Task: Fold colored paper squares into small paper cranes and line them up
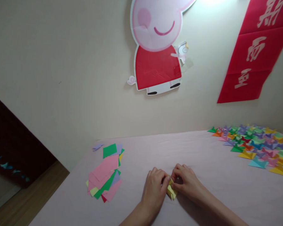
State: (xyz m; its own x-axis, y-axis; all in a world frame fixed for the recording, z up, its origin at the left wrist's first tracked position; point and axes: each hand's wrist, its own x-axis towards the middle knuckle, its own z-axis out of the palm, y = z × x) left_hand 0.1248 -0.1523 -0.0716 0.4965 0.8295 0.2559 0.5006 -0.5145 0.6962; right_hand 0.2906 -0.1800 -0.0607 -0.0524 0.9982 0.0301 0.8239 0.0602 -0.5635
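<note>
A small folded yellow paper [171, 190] lies on the pale pink tabletop [202, 157] near the front edge. My left hand [153, 191] pinches its left side with curled fingers. My right hand [185, 182] presses and pinches its right side. Both hands meet over the paper, which is partly hidden by the fingers.
A loose stack of flat coloured paper squares [107, 175] lies to the left. Many folded paper pieces [257, 142] in several colours cover the table's far right. A cartoon pig cutout [159, 47] and a red banner [254, 53] hang on the wall behind.
</note>
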